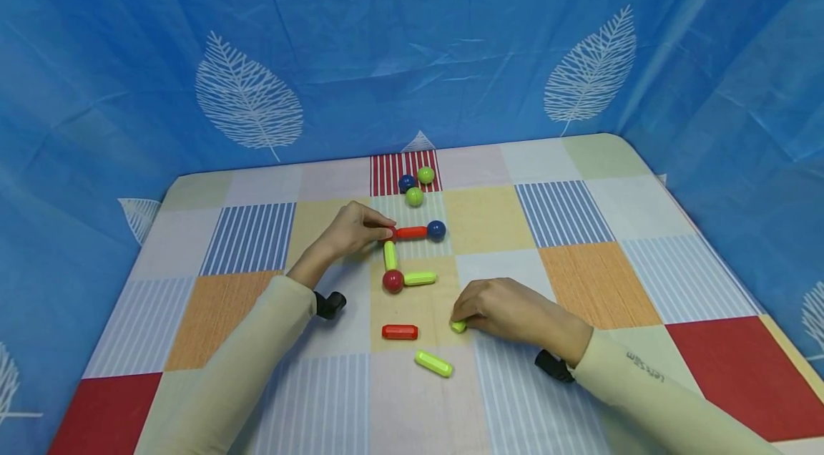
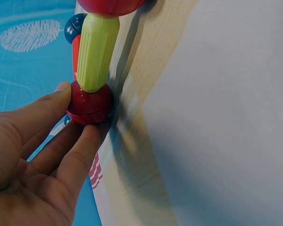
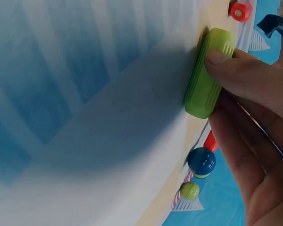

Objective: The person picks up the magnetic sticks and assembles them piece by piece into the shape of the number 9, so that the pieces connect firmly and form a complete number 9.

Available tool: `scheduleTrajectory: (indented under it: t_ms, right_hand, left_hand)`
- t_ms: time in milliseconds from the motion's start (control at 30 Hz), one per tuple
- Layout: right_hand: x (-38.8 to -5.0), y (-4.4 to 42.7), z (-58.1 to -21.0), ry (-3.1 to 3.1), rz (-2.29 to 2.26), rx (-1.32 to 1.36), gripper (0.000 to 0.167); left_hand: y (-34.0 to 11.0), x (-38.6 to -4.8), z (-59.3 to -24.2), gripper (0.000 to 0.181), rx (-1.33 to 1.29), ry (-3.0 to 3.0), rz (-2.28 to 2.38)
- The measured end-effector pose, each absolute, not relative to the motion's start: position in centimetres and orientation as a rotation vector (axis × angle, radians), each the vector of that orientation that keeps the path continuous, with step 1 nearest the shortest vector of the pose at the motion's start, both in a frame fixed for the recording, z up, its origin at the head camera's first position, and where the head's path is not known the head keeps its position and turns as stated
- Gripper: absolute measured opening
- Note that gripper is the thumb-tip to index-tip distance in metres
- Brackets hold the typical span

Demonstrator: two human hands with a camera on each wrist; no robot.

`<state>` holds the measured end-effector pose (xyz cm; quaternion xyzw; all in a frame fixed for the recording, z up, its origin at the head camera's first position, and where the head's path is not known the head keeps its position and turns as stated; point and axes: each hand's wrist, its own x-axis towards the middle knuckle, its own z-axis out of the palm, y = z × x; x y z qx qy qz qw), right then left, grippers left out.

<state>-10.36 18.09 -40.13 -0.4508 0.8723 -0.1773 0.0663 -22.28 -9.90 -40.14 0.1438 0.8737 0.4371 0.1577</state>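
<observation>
My left hand pinches a red ball between thumb and fingers. A red rod runs from that ball to a blue ball. From the same ball a lime-green rod leads toward a second red ball, and another lime-green rod extends rightward from there. Right of this joined shape, my right hand holds a loose lime-green rod low over the cloth, thumb on one side and fingers on the other. In the head view the fingers hide most of it.
Nearer the front lie a loose red rod and a loose lime-green rod. A blue ball and two green balls sit at the back. The patchwork tablecloth meets a blue leaf-patterned curtain.
</observation>
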Motion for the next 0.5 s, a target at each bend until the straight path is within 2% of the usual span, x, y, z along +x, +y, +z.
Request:
scheduleTrajectory:
  t_ms: [267, 500]
  right_hand:
    - [-10.9, 18.58, -40.34, 2.697, -0.524, -1.371, 0.019]
    - [-11.44, 18.68, -40.23, 2.744, -0.494, -1.255, 0.017]
  left_hand:
    - [-9.96, -22.23, -40.09, 0.023, 0.407, 2.491, 1.256]
    - [-9.9, -22.28, -40.16, 0.022, 0.403, 2.492, 1.257]
